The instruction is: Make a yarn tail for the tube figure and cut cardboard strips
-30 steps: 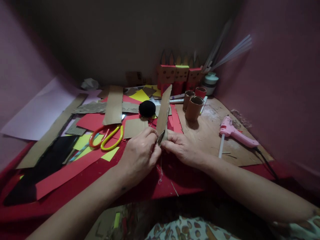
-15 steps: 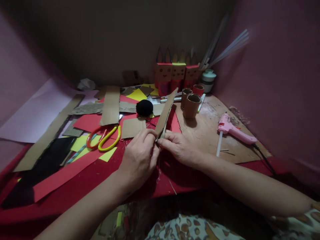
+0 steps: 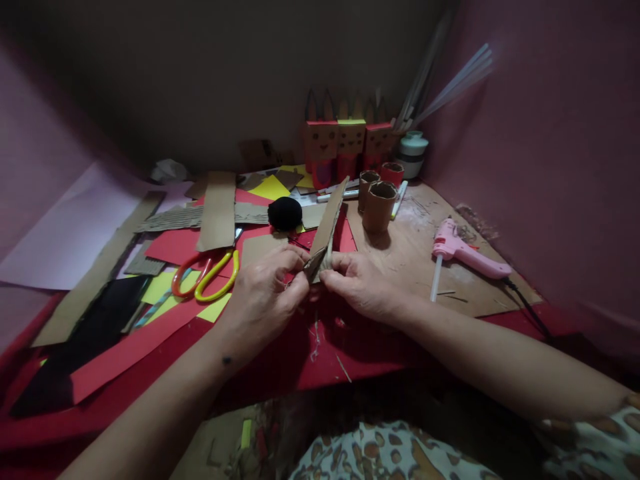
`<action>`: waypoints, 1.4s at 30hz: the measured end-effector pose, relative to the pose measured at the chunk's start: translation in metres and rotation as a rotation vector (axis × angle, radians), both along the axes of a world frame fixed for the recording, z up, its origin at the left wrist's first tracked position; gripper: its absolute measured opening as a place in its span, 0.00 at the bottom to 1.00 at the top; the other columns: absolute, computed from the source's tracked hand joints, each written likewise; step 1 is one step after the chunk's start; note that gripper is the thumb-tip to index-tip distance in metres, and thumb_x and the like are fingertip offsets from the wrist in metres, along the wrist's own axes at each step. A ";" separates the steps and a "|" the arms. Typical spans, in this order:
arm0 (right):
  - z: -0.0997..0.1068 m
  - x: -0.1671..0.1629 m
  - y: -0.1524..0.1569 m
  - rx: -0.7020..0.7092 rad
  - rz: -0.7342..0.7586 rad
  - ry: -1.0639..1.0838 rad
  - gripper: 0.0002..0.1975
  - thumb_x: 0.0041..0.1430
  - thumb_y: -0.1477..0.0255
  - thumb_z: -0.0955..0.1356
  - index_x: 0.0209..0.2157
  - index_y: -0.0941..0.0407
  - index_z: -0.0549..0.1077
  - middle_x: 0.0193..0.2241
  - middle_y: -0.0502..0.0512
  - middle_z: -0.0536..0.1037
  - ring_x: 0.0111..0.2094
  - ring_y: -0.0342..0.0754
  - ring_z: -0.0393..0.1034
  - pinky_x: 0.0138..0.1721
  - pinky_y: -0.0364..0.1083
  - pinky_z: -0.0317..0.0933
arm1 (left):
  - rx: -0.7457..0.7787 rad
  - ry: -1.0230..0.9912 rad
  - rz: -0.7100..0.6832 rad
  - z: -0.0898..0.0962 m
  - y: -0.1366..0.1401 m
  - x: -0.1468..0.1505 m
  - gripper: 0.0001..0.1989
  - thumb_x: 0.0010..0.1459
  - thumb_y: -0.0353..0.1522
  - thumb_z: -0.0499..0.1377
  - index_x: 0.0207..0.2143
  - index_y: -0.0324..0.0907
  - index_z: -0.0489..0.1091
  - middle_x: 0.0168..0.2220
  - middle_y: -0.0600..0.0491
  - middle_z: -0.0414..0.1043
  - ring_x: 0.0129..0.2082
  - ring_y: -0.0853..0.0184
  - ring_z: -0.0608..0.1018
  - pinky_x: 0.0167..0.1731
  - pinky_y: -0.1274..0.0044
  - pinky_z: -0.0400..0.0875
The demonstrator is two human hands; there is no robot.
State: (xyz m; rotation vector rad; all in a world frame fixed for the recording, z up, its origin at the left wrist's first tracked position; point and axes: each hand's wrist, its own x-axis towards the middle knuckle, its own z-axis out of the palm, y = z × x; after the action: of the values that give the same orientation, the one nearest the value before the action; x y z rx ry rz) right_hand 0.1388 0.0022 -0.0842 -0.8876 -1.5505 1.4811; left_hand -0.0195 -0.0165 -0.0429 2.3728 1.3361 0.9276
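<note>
A long strip of cardboard (image 3: 330, 217) slants up and away between my two hands, its near end bent or partly peeled. My left hand (image 3: 273, 283) pinches the near end from the left. From the other side my right hand (image 3: 360, 283) grips the lower layer, thumb and fingers closed on it. Just behind the strip lie a black ball of yarn (image 3: 285, 213) and brown cardboard tubes (image 3: 379, 208). Scissors with red and yellow handles (image 3: 215, 280) rest left of my left hand, blades partly hidden under a cardboard piece.
A pink glue gun (image 3: 463, 250) lies on a brown board (image 3: 410, 267) at right, its cord trailing off. Cardboard figures with faces (image 3: 323, 150) stand at the back beside a teal-lidded jar (image 3: 413, 153). Red paper (image 3: 135, 347), yellow scraps and cardboard cover the left.
My left hand has shifted its grip a little left and opened the view of the strip's near end. The end looks more bent or spread between my hands; the view has shifted slightly.
</note>
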 end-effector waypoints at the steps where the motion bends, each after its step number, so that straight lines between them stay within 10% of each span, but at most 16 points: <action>1: 0.001 0.000 0.000 0.003 -0.007 -0.006 0.06 0.51 0.74 0.62 0.22 0.58 0.66 0.20 0.47 0.66 0.24 0.41 0.61 0.29 0.43 0.59 | 0.009 -0.002 -0.006 0.000 0.000 0.000 0.07 0.53 0.24 0.52 0.25 0.40 0.65 0.35 0.54 0.72 0.35 0.71 0.74 0.36 0.79 0.66; 15: 0.003 0.000 -0.001 0.064 -0.053 -0.107 0.05 0.50 0.73 0.62 0.23 0.58 0.65 0.20 0.46 0.62 0.22 0.39 0.55 0.24 0.40 0.52 | 0.457 0.305 0.043 -0.027 -0.004 0.003 0.04 0.58 0.27 0.50 0.33 0.39 0.63 0.34 0.46 0.73 0.35 0.64 0.76 0.32 0.74 0.71; 42: 0.008 0.010 0.006 0.057 0.039 -0.099 0.06 0.44 0.75 0.61 0.17 0.57 0.62 0.17 0.45 0.59 0.20 0.38 0.51 0.21 0.41 0.46 | 0.515 0.462 -0.045 -0.020 -0.004 -0.005 0.06 0.59 0.26 0.49 0.30 0.40 0.62 0.28 0.50 0.71 0.25 0.68 0.73 0.24 0.78 0.65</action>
State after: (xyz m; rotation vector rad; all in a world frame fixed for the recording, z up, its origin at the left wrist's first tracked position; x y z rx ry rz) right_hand 0.1492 0.0084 -0.0762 -0.9143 -1.6818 1.4319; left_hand -0.0241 -0.0208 -0.0629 3.1493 1.2961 0.8147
